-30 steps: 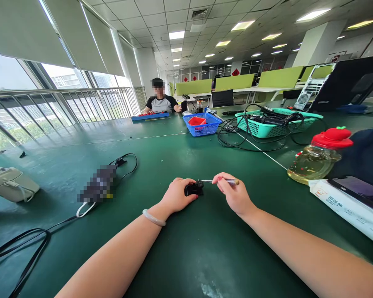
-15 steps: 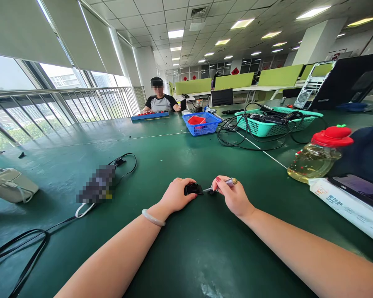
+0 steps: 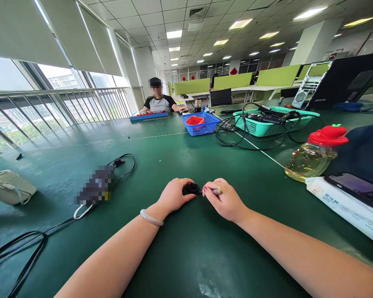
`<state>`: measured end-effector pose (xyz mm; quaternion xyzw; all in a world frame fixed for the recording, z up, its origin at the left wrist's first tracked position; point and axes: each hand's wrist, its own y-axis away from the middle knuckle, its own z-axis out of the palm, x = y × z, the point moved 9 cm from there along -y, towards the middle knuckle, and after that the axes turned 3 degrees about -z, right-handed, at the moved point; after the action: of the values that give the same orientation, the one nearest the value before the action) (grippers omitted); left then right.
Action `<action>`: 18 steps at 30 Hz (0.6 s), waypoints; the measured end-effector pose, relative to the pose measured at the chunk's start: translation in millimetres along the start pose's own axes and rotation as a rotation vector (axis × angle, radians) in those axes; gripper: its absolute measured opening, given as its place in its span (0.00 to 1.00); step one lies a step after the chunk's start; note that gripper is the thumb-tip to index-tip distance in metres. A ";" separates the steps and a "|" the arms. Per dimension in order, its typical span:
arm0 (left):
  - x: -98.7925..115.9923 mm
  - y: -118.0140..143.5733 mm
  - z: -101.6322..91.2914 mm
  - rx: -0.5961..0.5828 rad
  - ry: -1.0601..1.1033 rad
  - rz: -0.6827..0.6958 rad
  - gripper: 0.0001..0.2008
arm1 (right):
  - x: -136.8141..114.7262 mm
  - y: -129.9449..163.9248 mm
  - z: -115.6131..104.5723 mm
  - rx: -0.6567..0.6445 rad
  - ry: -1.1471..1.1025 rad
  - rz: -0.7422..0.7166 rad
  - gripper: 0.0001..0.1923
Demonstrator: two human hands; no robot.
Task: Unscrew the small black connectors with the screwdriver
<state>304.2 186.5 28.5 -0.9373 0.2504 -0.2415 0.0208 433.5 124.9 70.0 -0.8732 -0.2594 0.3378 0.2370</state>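
In the head view, my left hand [image 3: 173, 196] rests on the green table [image 3: 174, 256], its fingers closed around a small black plastic part [image 3: 191, 189]. My right hand [image 3: 225, 199] pinches a slim, pen-like small screwdriver [image 3: 218, 191] with a gold end cap. Its tip points left and meets the right side of the black part, or comes very close; my fingers hide most of the shaft. The exact kind of the black part cannot be made out.
A blurred dark device [image 3: 95, 184] with cables lies to the left, beside a pale case [image 3: 10, 187]. To the right are a red-lidded bottle [image 3: 313, 157] and a white pack [image 3: 345, 209] under a phone. Blue [image 3: 202, 129] and teal [image 3: 261, 130] baskets stand farther back; a person [image 3: 158, 99] sits beyond.
My right hand has moved left with the screwdriver, bringing its tip to the black part and turning the end cap toward me. My left hand keeps its grip. The seated person's arm has lowered to the table.
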 end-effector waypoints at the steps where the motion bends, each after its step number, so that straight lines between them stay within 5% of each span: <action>1: -0.4 0.0 0.0 -0.001 0.001 -0.002 0.18 | -1.1 0.9 -1.4 0.015 -0.016 -0.003 0.21; 11: -0.9 0.5 0.9 -0.017 0.005 0.002 0.17 | 54.3 1.6 19.5 0.051 -0.643 0.376 0.22; 18: 3.3 0.5 4.1 -0.032 0.008 0.060 0.19 | 29.0 -0.7 13.4 -0.048 -0.323 0.172 0.17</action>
<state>308.4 184.1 26.3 -0.9286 0.2825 -0.2402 0.0120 442.2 146.4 48.1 -0.8320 -0.2263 0.4864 0.1416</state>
